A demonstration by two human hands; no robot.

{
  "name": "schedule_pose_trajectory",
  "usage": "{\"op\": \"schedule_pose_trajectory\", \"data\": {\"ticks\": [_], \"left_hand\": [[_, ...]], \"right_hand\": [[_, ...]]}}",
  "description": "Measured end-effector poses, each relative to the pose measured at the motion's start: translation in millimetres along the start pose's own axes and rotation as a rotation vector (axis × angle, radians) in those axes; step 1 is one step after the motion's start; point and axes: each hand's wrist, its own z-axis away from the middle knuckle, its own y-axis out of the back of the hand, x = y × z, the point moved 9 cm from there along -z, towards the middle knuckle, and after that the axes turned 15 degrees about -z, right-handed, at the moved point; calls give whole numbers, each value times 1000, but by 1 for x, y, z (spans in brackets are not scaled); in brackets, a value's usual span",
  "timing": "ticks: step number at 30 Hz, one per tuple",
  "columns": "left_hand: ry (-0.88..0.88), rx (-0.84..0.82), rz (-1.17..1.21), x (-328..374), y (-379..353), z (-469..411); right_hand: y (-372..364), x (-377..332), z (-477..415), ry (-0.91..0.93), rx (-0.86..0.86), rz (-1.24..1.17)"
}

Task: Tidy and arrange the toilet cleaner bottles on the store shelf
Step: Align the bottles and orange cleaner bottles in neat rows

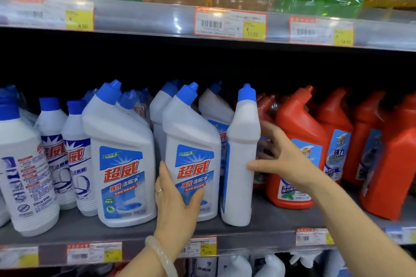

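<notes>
Bangled left hand (177,195), at 6 o'clock, clasps a front-row bottle (191,164), thumb across its label. Right hand (283,159), at 4 o'clock, grips the edge-on bottle (242,164) beside it on the shelf (281,218). Twisting that one near the lip could topple it off, or knock the red bottles (299,141) at 3 o'clock.

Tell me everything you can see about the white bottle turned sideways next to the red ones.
The sideways bottle is white plastic with a blue cap. It stands roughly upright on the grey shelf, narrow edge forward, only a sliver of blue label showing on its left. The right hand grips it, thumb in front, fingers behind. The labelled bottle held by the left hand stands close on its left.
</notes>
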Motion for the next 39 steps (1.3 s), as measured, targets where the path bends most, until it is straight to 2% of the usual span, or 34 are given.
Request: {"op": "schedule_pose_trajectory", "data": {"ticks": [2, 4, 6, 10, 13, 15, 17, 19, 23, 28, 31, 35, 39], "left_hand": [[7, -7, 1, 3, 3, 1], [-2, -5, -5, 4, 6, 0], [-5, 10, -16, 1, 7, -2], [7, 16, -23, -4, 3, 1], [-11, 10, -17, -3, 2, 4], [-39, 25, -14, -3, 1, 6], [-101, 65, -73, 1, 1, 12], [-207, 111, -202, 12, -1, 20], [-463, 177, -427, 46, -14, 31], [-374, 145, -472, 27, -22, 22], [-386, 146, -573, 17, -25, 21], [-425, 204, -653, 14, -23, 16], [-433, 232, -647, 9, -22, 14]], "right_hand": [[-16, -11, -14, 19, -165, -54], [-27, -23, -25, 33, -223, 50], [-29, -32, -33, 55, -162, 192], [-19, -39, -29, 157, 136, 441], [-12, -41, -16, 237, 302, 457], [-9, -35, -10, 242, 301, 448], [-10, -21, -5, 178, 221, 468], [-9, -9, 2, 122, 177, 466], [-2, -8, 0, 138, 226, 493], [0, 3, -5, 169, 274, 491], [-7, 31, 6, 125, 254, 434], [1, 59, 19, 55, 396, 365], [-1, 62, 0, 1, 373, 451]]}}
